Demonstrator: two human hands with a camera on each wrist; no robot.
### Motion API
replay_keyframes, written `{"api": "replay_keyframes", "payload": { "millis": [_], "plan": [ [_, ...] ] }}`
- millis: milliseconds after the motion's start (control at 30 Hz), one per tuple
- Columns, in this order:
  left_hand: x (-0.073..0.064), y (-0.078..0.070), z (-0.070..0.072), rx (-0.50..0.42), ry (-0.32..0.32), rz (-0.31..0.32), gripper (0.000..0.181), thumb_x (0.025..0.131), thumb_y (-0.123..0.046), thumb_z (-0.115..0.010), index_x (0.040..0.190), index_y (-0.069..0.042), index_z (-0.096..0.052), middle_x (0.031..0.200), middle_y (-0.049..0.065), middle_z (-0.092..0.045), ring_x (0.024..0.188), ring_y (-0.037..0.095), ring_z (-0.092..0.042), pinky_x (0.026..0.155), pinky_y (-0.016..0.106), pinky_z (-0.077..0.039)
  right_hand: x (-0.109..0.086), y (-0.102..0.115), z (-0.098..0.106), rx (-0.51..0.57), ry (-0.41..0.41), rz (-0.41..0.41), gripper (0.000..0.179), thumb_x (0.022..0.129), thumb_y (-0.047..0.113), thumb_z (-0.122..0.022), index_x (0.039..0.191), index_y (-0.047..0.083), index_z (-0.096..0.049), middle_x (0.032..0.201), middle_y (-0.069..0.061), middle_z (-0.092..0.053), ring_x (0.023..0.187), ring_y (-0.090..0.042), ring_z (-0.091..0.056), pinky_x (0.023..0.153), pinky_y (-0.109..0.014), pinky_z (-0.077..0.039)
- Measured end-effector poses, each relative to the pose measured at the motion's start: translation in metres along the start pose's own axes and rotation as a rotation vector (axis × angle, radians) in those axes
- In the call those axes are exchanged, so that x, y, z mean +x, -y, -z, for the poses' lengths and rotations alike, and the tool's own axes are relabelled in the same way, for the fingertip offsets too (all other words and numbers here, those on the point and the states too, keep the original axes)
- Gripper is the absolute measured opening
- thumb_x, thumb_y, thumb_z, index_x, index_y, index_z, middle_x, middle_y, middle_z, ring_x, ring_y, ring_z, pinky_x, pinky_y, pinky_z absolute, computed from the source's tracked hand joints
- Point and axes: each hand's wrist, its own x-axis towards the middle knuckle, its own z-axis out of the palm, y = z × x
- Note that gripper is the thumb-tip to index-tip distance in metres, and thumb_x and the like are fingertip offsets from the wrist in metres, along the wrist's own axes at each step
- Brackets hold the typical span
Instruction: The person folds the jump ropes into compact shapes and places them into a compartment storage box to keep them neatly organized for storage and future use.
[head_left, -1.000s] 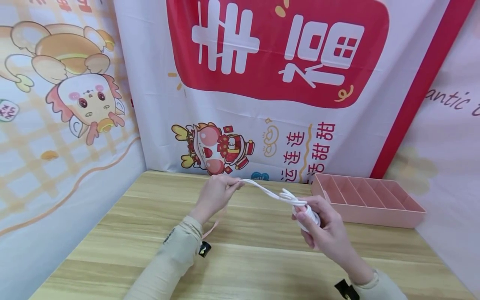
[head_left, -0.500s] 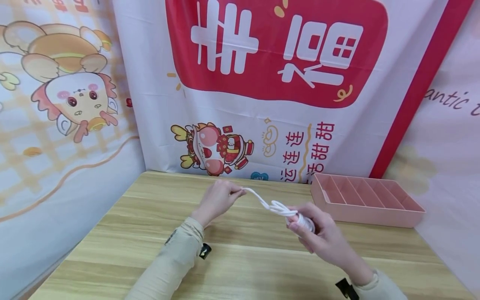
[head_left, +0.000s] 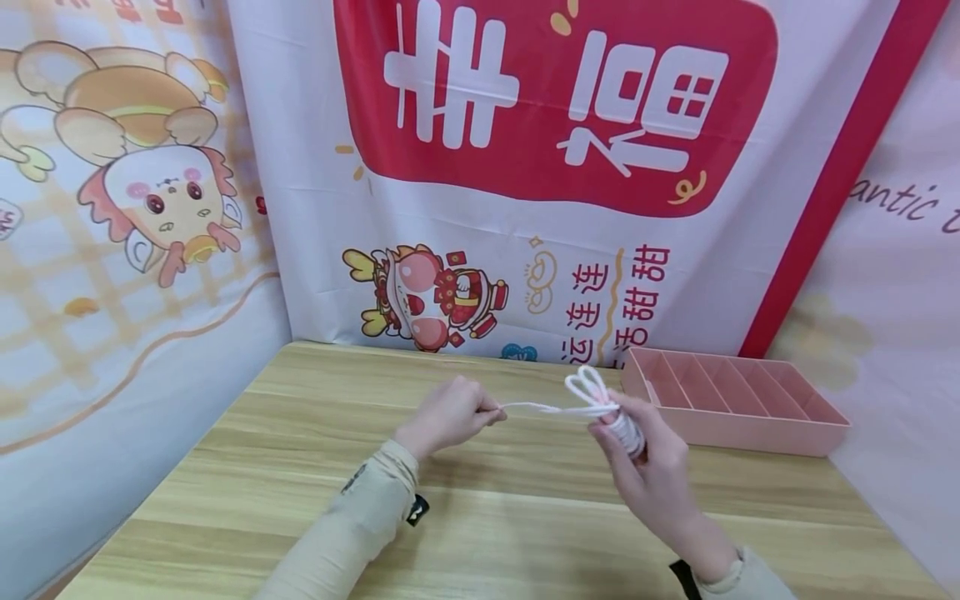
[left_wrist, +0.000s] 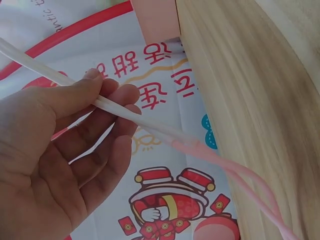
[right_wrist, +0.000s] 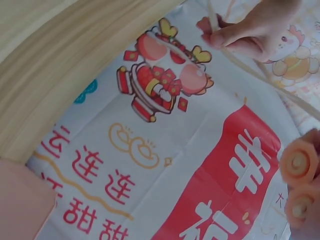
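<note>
A white jump rope is wound in a coil point(head_left: 626, 433) that my right hand point(head_left: 663, 483) grips at the right of the head view. White loops point(head_left: 588, 382) stick up from its top. The two pink handles point(right_wrist: 297, 162) show their hollow ends at the right edge of the right wrist view. From the coil, a doubled white cord point(head_left: 540, 407) runs nearly level to my left hand point(head_left: 453, 414), held above the table. My left thumb and forefinger pinch that cord point(left_wrist: 120, 110) in the left wrist view, the other fingers loosely bent. Beyond them it turns into pink strands point(left_wrist: 200, 152).
A pink divided box point(head_left: 757, 429) stands at the back right of the wooden table point(head_left: 517, 533), close behind my right hand. A printed cloth point(head_left: 315, 208) hangs along the back edge, with more printed cloth at both sides.
My left hand has shifted right and down, drawing the sagging cord straight. My right hand has tilted the coil, and its loops now point up. The pink end below the left hand left the head view.
</note>
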Motion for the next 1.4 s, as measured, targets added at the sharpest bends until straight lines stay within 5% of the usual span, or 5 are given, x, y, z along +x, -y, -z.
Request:
{"api": "replay_keyframes", "payload": {
  "millis": [300,567,767,1100,1400],
  "plan": [
    [-0.001,-0.002,-0.002,0.03,0.004,-0.012,0.016,0.093,-0.03,-0.07,0.091,-0.019,-0.081,0.054,-0.016,-0.054,0.05,0.007,-0.04,0.047,0.023,-0.033,-0.017,-0.027,0.008,-0.306,-0.073,-0.232,0.036,0.09,0.005,-0.071,0.119,-0.011,-0.058,0.097,-0.019,-0.065,0.07,-0.022,-0.055,0.058,-0.023,-0.042],
    [0.0,0.001,-0.001,0.006,0.004,-0.023,0.015,0.093,-0.029,-0.07,0.094,-0.018,-0.081,0.061,-0.02,-0.058,0.051,0.006,-0.042,0.048,0.023,-0.036,-0.002,-0.01,0.012,0.498,0.119,-0.464,0.034,0.089,-0.024,-0.051,0.121,-0.014,-0.048,0.084,-0.013,-0.06,0.038,-0.017,-0.045,0.028,-0.025,-0.035],
    [0.0,0.002,0.002,-0.027,0.013,0.019,0.014,0.094,-0.03,-0.07,0.092,-0.021,-0.08,0.06,-0.017,-0.058,0.05,0.006,-0.041,0.046,0.023,-0.034,-0.007,-0.013,0.016,0.732,0.234,-0.587,0.03,0.097,-0.019,-0.043,0.126,-0.011,-0.046,0.093,-0.017,-0.063,0.038,-0.02,-0.046,0.026,-0.028,-0.035],
    [0.001,0.009,0.004,0.059,-0.057,-0.06,0.011,0.092,-0.029,-0.071,0.091,-0.022,-0.08,0.065,-0.016,-0.061,0.052,0.005,-0.045,0.048,0.023,-0.04,-0.008,0.001,0.018,0.96,0.744,-0.433,0.044,0.092,-0.022,-0.048,0.129,0.001,-0.053,0.09,-0.012,-0.059,0.043,-0.009,-0.047,0.028,-0.02,-0.038],
    [-0.001,0.009,0.009,0.198,-0.23,-0.113,0.01,0.091,-0.028,-0.073,0.095,-0.023,-0.08,0.07,-0.012,-0.064,0.056,0.006,-0.05,0.047,0.022,-0.039,-0.011,0.006,0.008,0.565,1.024,-0.153,0.02,0.096,0.016,-0.067,0.115,0.018,-0.063,0.093,0.013,-0.061,0.072,0.005,-0.05,0.059,-0.013,-0.046]
  ]
}}
